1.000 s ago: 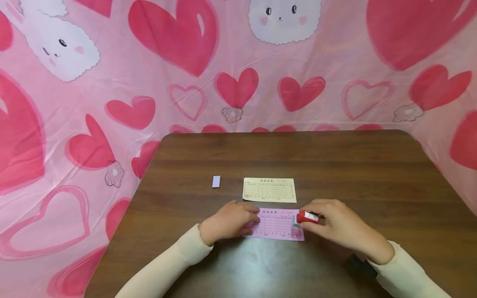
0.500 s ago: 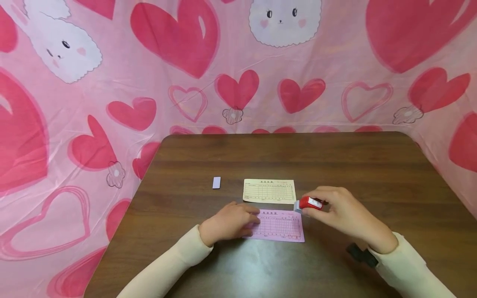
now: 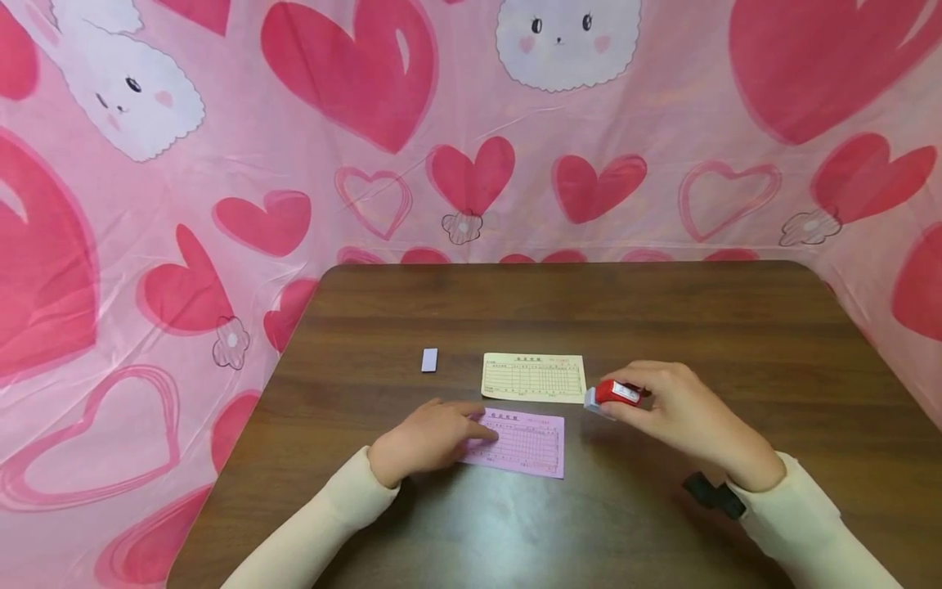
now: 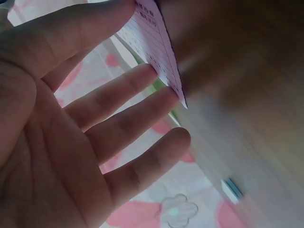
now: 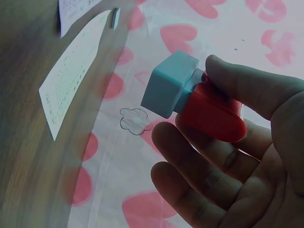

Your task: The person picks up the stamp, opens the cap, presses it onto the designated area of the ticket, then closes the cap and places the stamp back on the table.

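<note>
My left hand [image 3: 423, 438] rests with extended fingers on the left end of a pink receipt slip [image 3: 528, 448], which carries a faint red stamp mark at its lower right. In the left wrist view the fingertips [image 4: 166, 97] lie along the edge of that pink slip [image 4: 154, 40]. My right hand [image 3: 692, 421] pinches a red stamp [image 3: 620, 392] between thumb and fingers, near the lower right corner of a yellow receipt slip [image 3: 533, 379]. The right wrist view shows the stamp's pale blue-grey end [image 5: 168, 85] pointing away from the palm.
Left of the yellow slip lies a small whitish rectangular piece [image 3: 429, 360]. The brown wooden table [image 3: 662, 315] ends at the back against a pink curtain [image 3: 662, 82] with hearts. A black object [image 3: 714, 495] shows beside the right cuff.
The stamp has come off the pink slip and moved up beside the yellow slip's corner. My left hand has slid left, and the pink slip has shifted left with it.
</note>
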Demonstrator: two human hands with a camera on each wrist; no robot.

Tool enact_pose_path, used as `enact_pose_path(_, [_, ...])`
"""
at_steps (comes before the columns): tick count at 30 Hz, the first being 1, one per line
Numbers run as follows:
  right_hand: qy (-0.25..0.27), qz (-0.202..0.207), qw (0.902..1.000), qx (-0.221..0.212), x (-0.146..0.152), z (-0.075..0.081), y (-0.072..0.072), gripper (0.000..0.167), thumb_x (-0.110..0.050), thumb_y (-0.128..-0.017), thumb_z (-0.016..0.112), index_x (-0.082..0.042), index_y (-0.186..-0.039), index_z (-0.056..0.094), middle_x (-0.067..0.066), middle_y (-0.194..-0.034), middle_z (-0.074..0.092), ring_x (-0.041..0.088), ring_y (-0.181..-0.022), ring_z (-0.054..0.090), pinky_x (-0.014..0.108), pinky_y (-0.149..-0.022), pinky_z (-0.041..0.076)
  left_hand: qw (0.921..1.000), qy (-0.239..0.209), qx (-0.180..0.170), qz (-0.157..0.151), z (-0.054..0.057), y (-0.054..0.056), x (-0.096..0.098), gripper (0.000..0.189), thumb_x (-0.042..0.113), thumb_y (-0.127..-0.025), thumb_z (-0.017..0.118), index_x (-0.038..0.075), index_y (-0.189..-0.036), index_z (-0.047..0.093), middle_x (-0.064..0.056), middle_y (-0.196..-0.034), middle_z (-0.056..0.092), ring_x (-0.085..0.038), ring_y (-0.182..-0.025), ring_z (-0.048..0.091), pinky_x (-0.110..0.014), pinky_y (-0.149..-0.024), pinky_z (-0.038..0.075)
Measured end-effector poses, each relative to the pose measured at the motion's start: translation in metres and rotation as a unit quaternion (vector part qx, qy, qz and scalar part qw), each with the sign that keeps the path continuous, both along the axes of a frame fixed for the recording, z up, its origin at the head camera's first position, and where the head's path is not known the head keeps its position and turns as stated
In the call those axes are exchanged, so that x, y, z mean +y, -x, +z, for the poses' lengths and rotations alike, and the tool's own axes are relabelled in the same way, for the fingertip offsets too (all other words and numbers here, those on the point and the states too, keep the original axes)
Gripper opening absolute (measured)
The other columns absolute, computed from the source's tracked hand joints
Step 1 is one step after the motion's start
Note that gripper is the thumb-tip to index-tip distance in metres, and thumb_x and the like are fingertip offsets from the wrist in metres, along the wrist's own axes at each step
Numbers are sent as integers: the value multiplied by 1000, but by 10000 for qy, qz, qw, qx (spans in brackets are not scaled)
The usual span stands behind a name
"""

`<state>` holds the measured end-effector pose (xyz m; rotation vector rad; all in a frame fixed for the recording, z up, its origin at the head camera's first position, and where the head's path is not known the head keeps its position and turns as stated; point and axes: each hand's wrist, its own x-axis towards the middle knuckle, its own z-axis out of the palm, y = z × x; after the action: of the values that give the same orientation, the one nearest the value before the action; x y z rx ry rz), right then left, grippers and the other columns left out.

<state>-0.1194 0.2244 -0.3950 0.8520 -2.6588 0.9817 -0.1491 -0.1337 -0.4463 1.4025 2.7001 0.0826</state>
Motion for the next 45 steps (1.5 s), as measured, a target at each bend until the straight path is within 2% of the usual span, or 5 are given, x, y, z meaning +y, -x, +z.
enact_pose_path(8, [-2,-111,9997,212,5,1,2,34,-16,-76,96,-17,-106,80,-16,-88,69,2,-72,58,26,-61,56,9986,-369,-290,254,1,3,-26,23,12,-88,85,19,-110,83,-9,-119,69,-23,-97,73,-40,-76,58])
enact_pose_path(14, [31,-37,9993,371,9,2,5,36,-14,-75,97,-16,-106,80,-15,-90,70,1,-73,59,24,-61,56,9950,-589,-402,695,1,3,-47,18,16,-88,86,14,-105,82,-12,-117,69,-26,-85,72,-42,-78,59])
enact_pose_path(27, [59,-98,9993,357,12,6,5,37,-12,-74,97,-13,-107,80,-10,-92,72,3,-74,61,22,-60,57,9762,-752,-867,1839,2,13,-93,15,16,-91,82,13,-106,81,-19,-128,68,-38,-110,70,-55,-97,56])
enact_pose_path(36, [98,-118,9994,312,15,7,4,37,-13,-74,97,-13,-107,80,-10,-93,72,4,-76,61,23,-62,58,9706,-888,-842,2071,-1,33,-116,13,13,-93,78,10,-105,81,-23,-128,68,-43,-118,66,-59,-104,51])
enact_pose_path(45, [87,-159,9992,369,15,8,4,37,-12,-74,97,-13,-107,80,-10,-92,73,4,-75,61,25,-61,58,9684,-900,-816,2176,0,46,-117,12,13,-92,77,10,-103,81,-21,-125,68,-42,-117,66,-59,-105,51])
